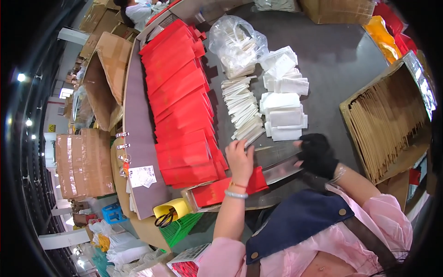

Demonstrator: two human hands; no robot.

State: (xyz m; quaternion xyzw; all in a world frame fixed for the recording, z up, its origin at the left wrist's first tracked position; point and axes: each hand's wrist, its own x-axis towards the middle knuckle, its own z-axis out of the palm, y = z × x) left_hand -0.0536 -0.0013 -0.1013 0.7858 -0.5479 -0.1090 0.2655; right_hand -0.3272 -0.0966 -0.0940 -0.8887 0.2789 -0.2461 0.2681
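My left hand (241, 162) is bare, with a bracelet at the wrist. Its bent fingers pinch the near end of a row of narrow white packets (242, 107). Under that wrist lies a long red packet (216, 191) in a shallow cardboard holder, beside a clear plastic strip or sleeve (282, 171). My right hand (318, 154) wears a black glove with bare fingertips showing. Slightly blurred, it hovers by the strip's far right end with thumb and forefinger apart. Folded white papers (284, 115) lie in stacks just beyond.
Overlapping red envelopes (180, 101) fill the table's left side. A clear bag of white packets (237, 44) sits at the back. On the right stands a carton (387, 124) packed with brown cardboard pieces. Scissors (165, 217) rest in a yellow holder (177, 208) at the near-left edge.
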